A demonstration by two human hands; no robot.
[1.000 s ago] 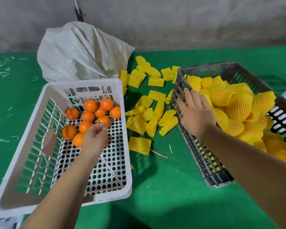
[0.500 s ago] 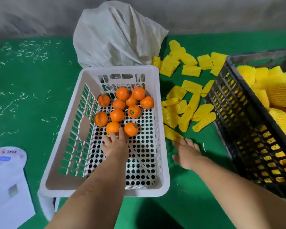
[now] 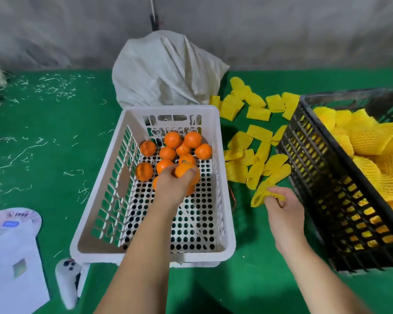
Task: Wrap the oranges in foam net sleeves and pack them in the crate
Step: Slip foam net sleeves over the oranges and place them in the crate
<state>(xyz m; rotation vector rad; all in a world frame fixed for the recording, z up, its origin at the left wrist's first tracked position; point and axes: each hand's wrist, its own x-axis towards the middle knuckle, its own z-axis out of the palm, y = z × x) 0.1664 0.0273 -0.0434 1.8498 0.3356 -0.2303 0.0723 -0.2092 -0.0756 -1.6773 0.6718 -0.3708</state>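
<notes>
Orange (image 3: 182,170) in left hand's (image 3: 173,186) grip, foam sleeve (image 3: 262,194) pinched right (white sack (image 3: 168,71) behind).

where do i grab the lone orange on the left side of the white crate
Take the lone orange from above, fingers curled around its widest part. It sits apart from the cluster, with open floor nearer you, but close to the white crate's left wall, so a top-down grip looks easier than a sideways one.
</notes>
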